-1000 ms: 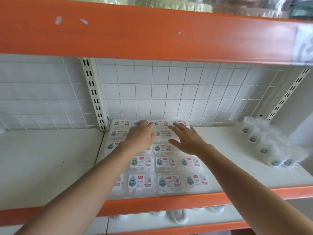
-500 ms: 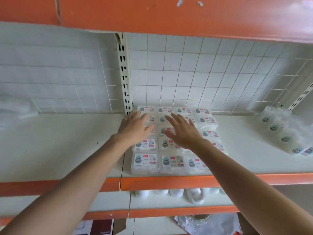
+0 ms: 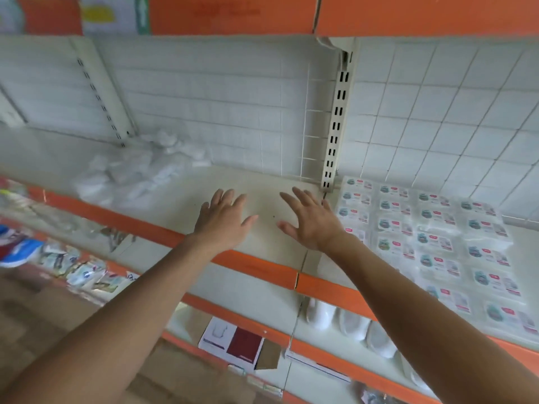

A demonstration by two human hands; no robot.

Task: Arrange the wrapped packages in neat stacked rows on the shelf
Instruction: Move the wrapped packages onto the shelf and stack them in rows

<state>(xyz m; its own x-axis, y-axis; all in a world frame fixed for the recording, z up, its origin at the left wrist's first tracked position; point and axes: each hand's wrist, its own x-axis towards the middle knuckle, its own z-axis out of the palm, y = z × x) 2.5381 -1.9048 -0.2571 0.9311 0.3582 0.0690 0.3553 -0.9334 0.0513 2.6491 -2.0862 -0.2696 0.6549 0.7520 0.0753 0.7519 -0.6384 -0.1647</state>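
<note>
Above the shelf (image 3: 262, 199), left hand (image 3: 223, 221) and right hand (image 3: 313, 221) hover spread (grip empty) — wrapped packages (image 3: 431, 243) just right of both.

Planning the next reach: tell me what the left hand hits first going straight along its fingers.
Likely the white wire-grid back panel; the left hand points across bare cream shelf, right of the crumpled clear-wrapped pile. Depth unclear.

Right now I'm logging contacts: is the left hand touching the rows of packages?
Apart. The head view shows the left hand over the bare shelf, with the right hand between it and the packages.
</note>
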